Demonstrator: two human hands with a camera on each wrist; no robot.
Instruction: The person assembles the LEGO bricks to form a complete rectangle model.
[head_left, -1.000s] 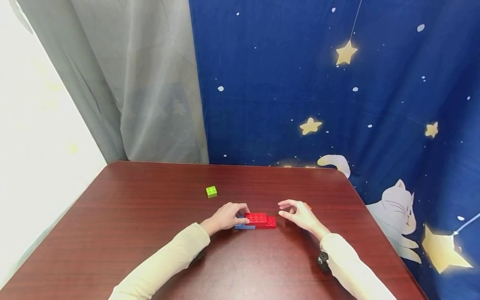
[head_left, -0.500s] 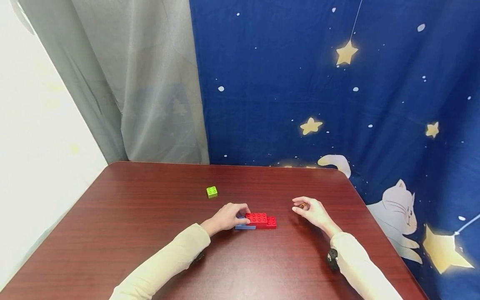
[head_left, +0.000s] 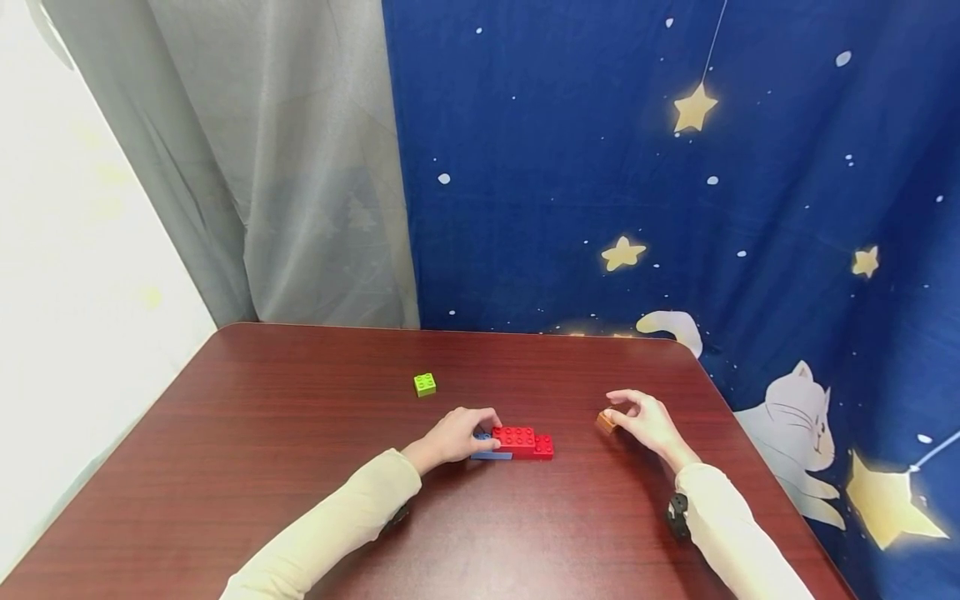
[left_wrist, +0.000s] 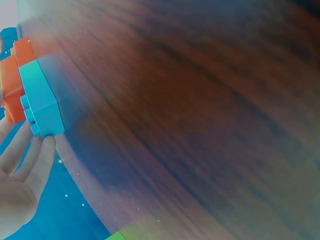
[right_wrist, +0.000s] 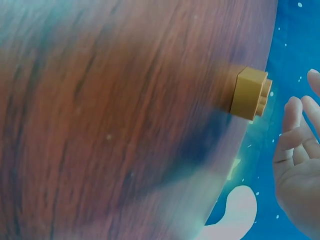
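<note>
My left hand pinches the left end of a small stack of toy building bricks between thumb and fingers. A red eight-stud brick tops the stack, over a blue brick and a second red brick. In the left wrist view, fingertips meet the studded end of the blue brick. My right hand hovers with loosely bent fingers by an orange brick. The right wrist view shows a gap between that hand and the brick, which sits studs up on the tabletop.
A lime green four-stud brick lies farther back on the dark red wooden table. Behind the table's far edge hang a grey curtain and a blue one with stars.
My right hand has moved right, away from the stack and over to the orange brick, which now shows left of its thumb. The left hand and the stack have stayed put.
</note>
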